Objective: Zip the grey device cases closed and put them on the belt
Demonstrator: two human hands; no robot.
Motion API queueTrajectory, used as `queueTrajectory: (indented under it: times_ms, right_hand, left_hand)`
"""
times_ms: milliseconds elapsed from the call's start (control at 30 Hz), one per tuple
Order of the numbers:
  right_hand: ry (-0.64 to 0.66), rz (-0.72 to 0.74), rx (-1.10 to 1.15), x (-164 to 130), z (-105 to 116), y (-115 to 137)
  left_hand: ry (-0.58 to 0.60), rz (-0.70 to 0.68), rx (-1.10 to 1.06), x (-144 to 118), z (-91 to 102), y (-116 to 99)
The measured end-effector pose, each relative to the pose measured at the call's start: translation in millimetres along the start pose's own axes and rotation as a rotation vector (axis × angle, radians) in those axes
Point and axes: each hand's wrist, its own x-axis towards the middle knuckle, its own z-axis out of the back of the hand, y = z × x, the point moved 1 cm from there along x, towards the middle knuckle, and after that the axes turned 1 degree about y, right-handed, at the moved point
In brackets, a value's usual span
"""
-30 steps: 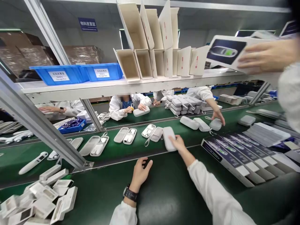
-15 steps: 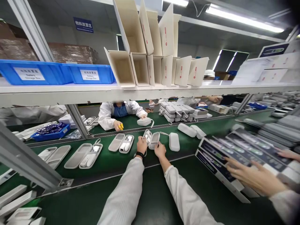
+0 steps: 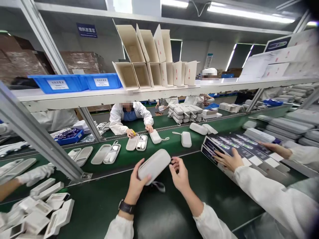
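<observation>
Far left, gloved co-worker hand (image 3: pixel 37 175) just beside pile of small white boxes (image 3: pixel 36 219); open hard-shell case (image 3: pixel 100 154) on green surface (image 3: pixel 99 202); left hand (image 3: pixel 136 183) clamped round closed light-grey hard-shell case (image 3: pixel 156 165), raised, strap (image 3: pixel 159 187) dangling beneath; right hand (image 3: pixel 181 176) at its right end, fingers curled, contact cannot be told; co-worker's bare hand (image 3: pixel 228 160) on printed dark-blue cartons (image 3: pixel 230 141)

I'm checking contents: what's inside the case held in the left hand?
The case looks shut, so its contents are covered and can't be seen; only its outside and a strap show.
</observation>
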Motion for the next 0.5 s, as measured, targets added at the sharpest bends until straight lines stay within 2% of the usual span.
queueTrajectory:
  times_ms: [33,133,167,200,333,433,500]
  right_hand:
    - [0.021,0.031,-0.055,-5.6,4.1,8.5]
    - [0.284,0.140,-0.140,-25.5,3.4,31.4]
    - [0.334,0.174,-0.157,-33.2,0.4,37.9]
    - [0.345,0.201,-0.173,-40.7,-3.3,43.5]
    - [0.246,0.289,-0.220,-61.9,-13.7,56.6]
    - [0.198,0.426,-0.344,-63.9,-5.7,59.2]
    - [0.247,0.538,-0.428,-60.1,6.5,59.4]
  left_hand:
    - [-0.023,0.041,-0.079,-15.6,6.9,-6.5]
    - [-0.087,0.119,-0.211,-53.4,23.2,-22.2]
    - [-0.098,0.125,-0.227,-62.8,26.9,-26.1]
    - [-0.107,0.125,-0.238,-70.7,29.6,-29.3]
    - [-0.151,0.113,-0.266,-93.4,31.9,-37.2]
    - [-0.171,0.144,-0.325,-107.3,33.5,-40.3]
    - [-0.124,0.210,-0.353,-115.6,41.4,-42.7]
